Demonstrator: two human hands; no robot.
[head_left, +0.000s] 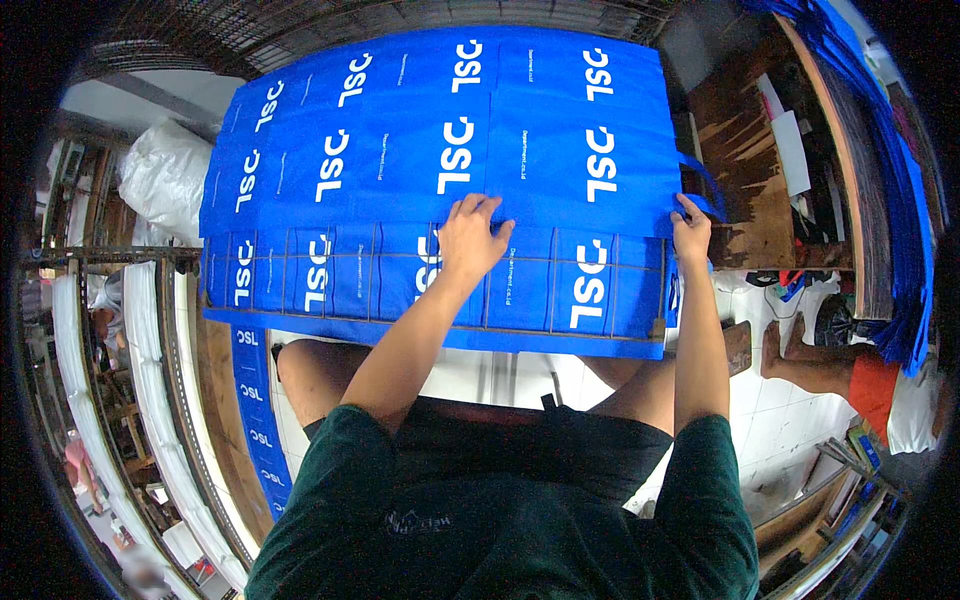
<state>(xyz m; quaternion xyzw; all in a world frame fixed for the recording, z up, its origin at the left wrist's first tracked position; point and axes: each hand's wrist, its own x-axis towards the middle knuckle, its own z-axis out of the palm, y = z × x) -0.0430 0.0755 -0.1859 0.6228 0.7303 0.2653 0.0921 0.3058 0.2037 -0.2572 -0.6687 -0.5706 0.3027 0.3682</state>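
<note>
A broad stack of blue fabric sheets [540, 120] with white printing lies in front of me, in overlapping rows. Across its near part runs a thin wire grid frame [520, 262]. My left hand [473, 238] rests on the fabric just at the frame's far edge, fingers spread and slightly bent, palm down. At the right edge of the sheets is my right hand [691, 232], its index finger stretched forward and the other fingers curled in at the fabric's border. A blue strap [712, 185] sticks out beside it.
A long blue printed strip [258, 410] hangs down at the left, beside racks of white rolled material [150, 350]. A white plastic bag [168, 180] sits far left. At the right are a worn wooden panel [745, 190], hanging blue strips [900, 200] and another person's legs [815, 365].
</note>
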